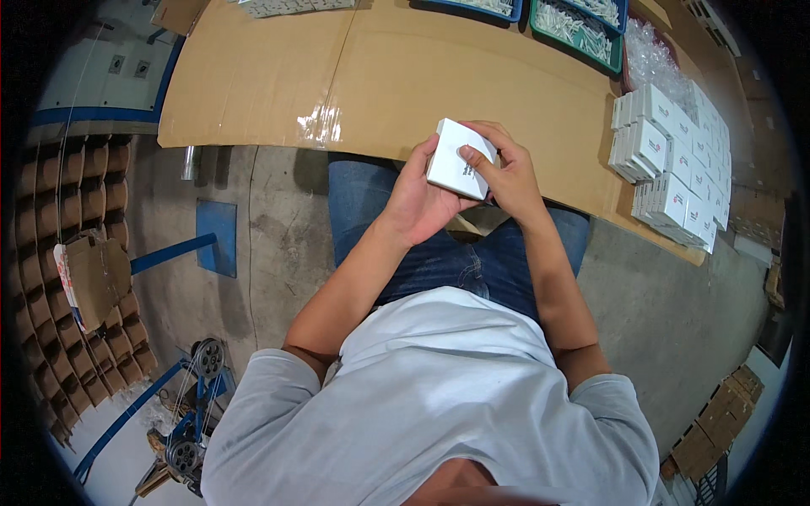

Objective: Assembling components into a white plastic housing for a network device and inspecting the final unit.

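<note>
A small flat white box (456, 164) with dark print is held between my two hands above my lap, at the table's near edge. My left hand (413, 196) grips it from the left and below, its thumb along the box's left side. On the right, my right hand (510, 173) has its thumb lying on the top face and its fingers curled round the far edge. The box's underside and some fingertips are hidden.
The cardboard-covered table (396, 93) spans ahead of me. Stacked white boxes (679, 160) stand at its right end, by clear plastic bags (654, 55). Small white parts fill a green tray (618, 59) and blue trays at the back. A blue-framed machine (198, 396) stands left.
</note>
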The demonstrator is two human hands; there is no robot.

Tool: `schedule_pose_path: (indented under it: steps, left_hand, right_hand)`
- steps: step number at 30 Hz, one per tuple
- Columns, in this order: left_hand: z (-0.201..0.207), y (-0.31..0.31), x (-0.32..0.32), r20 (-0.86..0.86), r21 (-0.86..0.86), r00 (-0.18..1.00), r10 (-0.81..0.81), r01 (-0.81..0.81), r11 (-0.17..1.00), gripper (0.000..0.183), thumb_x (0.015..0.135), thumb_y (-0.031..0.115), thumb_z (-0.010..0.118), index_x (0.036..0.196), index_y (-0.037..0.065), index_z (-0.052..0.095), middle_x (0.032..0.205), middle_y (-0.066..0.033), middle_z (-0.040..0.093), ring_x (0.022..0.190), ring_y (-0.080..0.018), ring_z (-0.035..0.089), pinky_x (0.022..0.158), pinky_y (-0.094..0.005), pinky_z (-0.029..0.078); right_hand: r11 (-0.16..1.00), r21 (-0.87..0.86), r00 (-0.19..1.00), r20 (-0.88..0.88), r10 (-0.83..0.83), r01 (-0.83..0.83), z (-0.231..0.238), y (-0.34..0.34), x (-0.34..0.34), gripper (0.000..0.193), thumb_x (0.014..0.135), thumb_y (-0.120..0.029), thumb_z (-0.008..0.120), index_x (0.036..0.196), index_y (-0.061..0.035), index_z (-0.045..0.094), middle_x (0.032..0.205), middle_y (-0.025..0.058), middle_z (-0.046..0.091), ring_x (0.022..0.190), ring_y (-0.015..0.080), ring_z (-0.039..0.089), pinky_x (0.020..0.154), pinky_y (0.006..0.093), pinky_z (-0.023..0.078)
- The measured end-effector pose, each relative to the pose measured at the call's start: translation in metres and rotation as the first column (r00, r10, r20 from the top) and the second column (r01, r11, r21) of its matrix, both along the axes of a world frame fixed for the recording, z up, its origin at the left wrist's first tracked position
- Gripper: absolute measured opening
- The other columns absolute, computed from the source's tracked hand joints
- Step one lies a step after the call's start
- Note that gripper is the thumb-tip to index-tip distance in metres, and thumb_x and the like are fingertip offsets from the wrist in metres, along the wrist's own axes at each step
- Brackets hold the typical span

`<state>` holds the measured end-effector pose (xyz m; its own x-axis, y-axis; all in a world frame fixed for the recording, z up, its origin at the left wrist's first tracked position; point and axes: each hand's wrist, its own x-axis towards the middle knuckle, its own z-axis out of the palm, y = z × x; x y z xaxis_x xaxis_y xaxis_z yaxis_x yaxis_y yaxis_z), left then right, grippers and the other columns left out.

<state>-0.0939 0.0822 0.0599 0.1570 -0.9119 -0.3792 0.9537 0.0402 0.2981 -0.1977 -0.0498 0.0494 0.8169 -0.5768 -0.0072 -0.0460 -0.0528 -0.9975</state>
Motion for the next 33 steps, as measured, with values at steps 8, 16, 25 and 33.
schedule_pose_path:
  steps: [8,16,25,33]
  left_hand:
    - [0.005,-0.001,-0.008,-0.216,-0.059,0.974,0.072,-0.086,0.995,0.057,0.105,0.050,0.043,0.143,0.007,0.049,0.142,-0.0151,0.056,0.128,-0.0313,0.057,0.107,-0.0509,0.048]
    - [-0.024,0.002,-0.002,-0.368,-0.008,0.930,0.000,-0.003,1.000,0.071,0.102,0.066,0.036,0.134,0.005,0.051,0.123,-0.0164,0.063,0.108,-0.0301,0.067,0.093,-0.0446,0.057]
    - [0.013,-0.006,-0.004,-0.172,0.175,0.983,0.056,-0.026,0.984,0.057,0.104,0.059,0.037,0.128,0.010,0.056,0.115,-0.0100,0.066,0.102,-0.0239,0.067,0.090,-0.0406,0.056]
    - [0.011,-0.008,-0.016,0.177,0.259,0.983,0.047,-0.092,0.961,0.056,0.101,0.061,0.045,0.126,0.012,0.055,0.112,-0.0053,0.061,0.100,-0.0167,0.063,0.086,-0.0352,0.052]
  right_hand:
    - [0.985,0.051,0.986,0.032,-0.164,0.162,-0.002,-0.002,0.001,0.030,0.093,-0.014,0.071,0.121,-0.0026,0.071,0.128,0.0115,0.064,0.120,0.0205,0.058,0.102,0.0332,0.046]
    - [0.973,0.146,0.984,0.037,0.177,-0.180,0.022,-0.010,-0.017,0.031,0.097,-0.010,0.061,0.126,0.0000,0.067,0.139,0.0148,0.062,0.127,0.0207,0.058,0.108,0.0352,0.043]
    - [0.962,0.057,0.962,0.078,0.262,-0.267,0.021,-0.008,-0.019,0.036,0.090,-0.008,0.068,0.125,-0.0006,0.068,0.140,0.0165,0.062,0.133,0.0253,0.055,0.113,0.0380,0.039]
    - [0.976,-0.178,0.989,0.059,0.135,-0.123,0.024,0.006,-0.011,0.045,0.089,-0.021,0.078,0.129,-0.0036,0.064,0.141,0.0172,0.060,0.133,0.0273,0.056,0.111,0.0388,0.041]
